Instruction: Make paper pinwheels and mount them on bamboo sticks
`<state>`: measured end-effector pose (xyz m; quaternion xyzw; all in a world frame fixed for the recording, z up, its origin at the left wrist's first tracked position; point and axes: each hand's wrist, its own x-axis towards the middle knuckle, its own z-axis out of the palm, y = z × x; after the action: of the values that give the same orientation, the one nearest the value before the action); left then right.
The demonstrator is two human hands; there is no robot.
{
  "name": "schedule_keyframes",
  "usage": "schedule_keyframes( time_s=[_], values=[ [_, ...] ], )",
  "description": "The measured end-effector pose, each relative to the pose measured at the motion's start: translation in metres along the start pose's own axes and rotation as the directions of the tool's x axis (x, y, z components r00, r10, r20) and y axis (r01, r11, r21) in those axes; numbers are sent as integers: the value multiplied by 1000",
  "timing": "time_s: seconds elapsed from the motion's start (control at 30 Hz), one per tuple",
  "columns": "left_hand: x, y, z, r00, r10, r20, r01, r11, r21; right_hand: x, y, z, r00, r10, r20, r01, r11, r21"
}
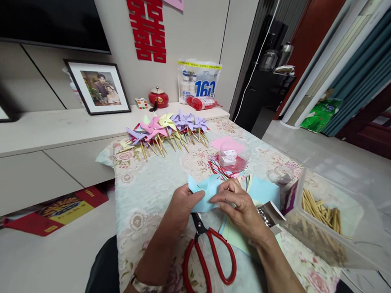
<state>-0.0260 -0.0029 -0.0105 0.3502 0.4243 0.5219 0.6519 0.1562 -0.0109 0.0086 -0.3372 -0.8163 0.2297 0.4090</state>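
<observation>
Between my two hands is a piece of light blue paper (201,205), bent up and partly folded. My left hand (184,204) grips its left side, thumb on top. At its right side, my right hand (236,206) pinches the paper with thumb and forefinger. Whether those fingertips also hold something small I cannot make out. Just below lie scissors (199,255) with red handles, the blade tips hidden under the paper and hand. More blue paper (266,190) and pale green paper (238,240) lie beneath and beside my right hand.
Finished paper pinwheels (156,127) on sticks lie at the table's far left. A clear round container (234,154) sits beyond my hands. At right are a small box of metal pieces (269,215) and a plastic bin (319,242) with many sticks.
</observation>
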Motion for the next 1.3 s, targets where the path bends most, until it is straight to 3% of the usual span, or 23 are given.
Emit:
schedule_keyframes(
  time_s=[0.23,1.03,1.3],
  values=[
    [-3,5,5,998,12,-56,-5,994,113,1,-2,0,993,66,101,-59,996,-70],
    [-1,1,12,999,-35,-11,37,987,157,4,-4,12,960,279,-38,-281,952,-119],
    [-2,2,13,999,-27,-23,31,982,187,4,-2,16,955,285,-78,-295,938,-184]
  ],
)
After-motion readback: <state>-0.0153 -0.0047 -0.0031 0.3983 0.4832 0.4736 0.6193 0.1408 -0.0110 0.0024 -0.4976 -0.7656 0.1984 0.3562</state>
